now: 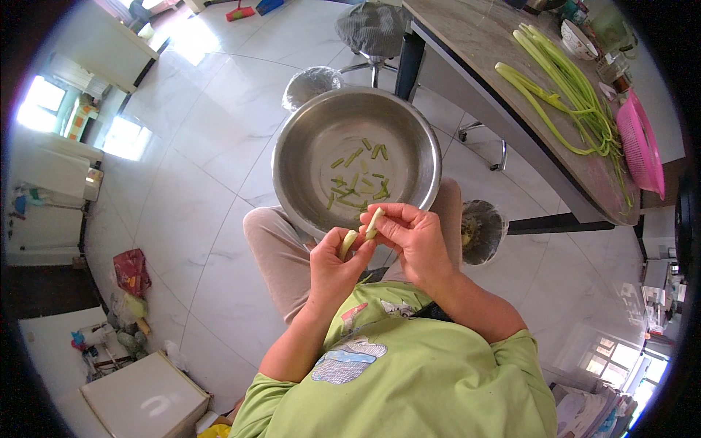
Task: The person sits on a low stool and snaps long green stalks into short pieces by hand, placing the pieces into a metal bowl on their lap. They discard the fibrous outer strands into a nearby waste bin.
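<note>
My left hand (pixel 339 257) grips a pale green stalk piece (pixel 348 245) between thumb and fingers. Close beside it, my right hand (pixel 413 238) pinches another short pale stalk piece (pixel 374 223). Both hands are over the near rim of a large stainless steel basin (pixel 283 186), in front of my lap. Short green stalk pieces (pixel 353 157) lie scattered on the basin's bottom. On the table at the right rests a bunch of long green stalks, apparently celery (pixel 569 82), with thin ends trailing towards a pink plastic colander (pixel 642 143) that stands tilted.
A stone-patterned table (pixel 471 33) reaches in from the upper right, with a patterned bowl (pixel 579 41) on it. Beyond the basin are a plastic-lined bin (pixel 311 86) and a cloth-covered stool (pixel 372 27). Another lined container (pixel 484 232) with scraps stands right of my knee.
</note>
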`<state>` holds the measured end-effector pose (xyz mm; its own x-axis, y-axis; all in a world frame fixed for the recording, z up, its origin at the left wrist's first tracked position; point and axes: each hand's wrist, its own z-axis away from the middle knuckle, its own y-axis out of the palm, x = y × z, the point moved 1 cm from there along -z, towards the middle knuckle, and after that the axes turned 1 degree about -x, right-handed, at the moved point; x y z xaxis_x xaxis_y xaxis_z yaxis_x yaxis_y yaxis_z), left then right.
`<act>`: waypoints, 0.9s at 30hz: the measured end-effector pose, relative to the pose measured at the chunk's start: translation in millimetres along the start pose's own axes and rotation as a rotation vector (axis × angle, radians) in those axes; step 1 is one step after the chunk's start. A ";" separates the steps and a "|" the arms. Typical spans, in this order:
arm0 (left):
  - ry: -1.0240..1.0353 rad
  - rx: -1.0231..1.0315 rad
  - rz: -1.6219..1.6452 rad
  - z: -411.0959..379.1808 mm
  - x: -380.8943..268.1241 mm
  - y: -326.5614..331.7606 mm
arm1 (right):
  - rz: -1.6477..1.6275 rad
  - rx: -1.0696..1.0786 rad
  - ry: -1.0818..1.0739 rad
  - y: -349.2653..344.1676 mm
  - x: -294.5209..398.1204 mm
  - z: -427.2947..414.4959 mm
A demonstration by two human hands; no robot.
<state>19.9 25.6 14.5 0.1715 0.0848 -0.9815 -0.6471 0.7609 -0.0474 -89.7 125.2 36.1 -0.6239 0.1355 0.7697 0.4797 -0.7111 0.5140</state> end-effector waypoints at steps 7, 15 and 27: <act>-0.128 0.028 0.151 -0.3 -7.5 -6.4 | -0.022 -0.142 -0.256 -10.0 14.8 -41.1; -0.105 0.049 0.206 -1.0 -14.5 -12.8 | 0.893 0.053 -0.477 -27.2 9.3 -53.0; 0.071 0.052 0.057 3.4 -10.7 -8.8 | 0.377 0.214 -0.114 -1.5 15.3 -15.0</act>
<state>26.3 20.2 26.0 0.0816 0.0841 -0.9931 -0.6147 0.7886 0.0163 -109.2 118.0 41.5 -0.3150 -0.0221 0.9488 0.7847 -0.5684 0.2473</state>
